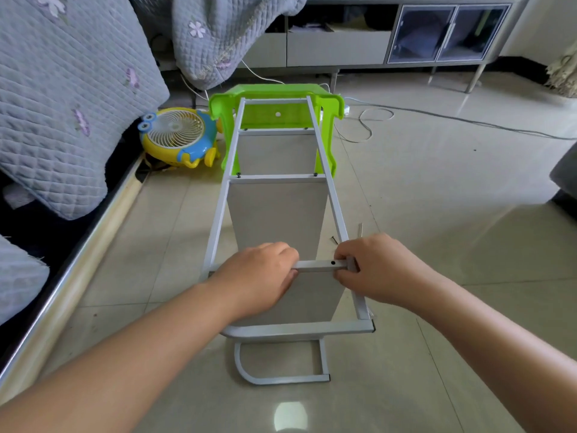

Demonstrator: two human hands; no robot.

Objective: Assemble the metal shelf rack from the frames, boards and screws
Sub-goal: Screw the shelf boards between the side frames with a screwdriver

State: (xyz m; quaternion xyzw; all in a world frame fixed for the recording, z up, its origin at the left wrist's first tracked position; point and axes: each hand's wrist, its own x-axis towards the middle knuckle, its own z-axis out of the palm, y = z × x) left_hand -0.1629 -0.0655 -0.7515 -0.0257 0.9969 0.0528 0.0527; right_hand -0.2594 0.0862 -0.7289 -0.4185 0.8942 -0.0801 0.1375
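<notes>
Left hand [260, 278] and right hand [371, 270] grip the crossbar [321, 265] above the board's [278, 214] edge.

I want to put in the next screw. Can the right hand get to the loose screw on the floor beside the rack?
Probably yes. The screw lies on bare floor just beyond the right hand, nothing between; but that hand must first release the crossbar.

White metal rack [335, 195] lies sideways, boards [276, 214] fitted.

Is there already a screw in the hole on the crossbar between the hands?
No: the hole in the crossbar shows dark and empty between the left hand and right hand.
</notes>
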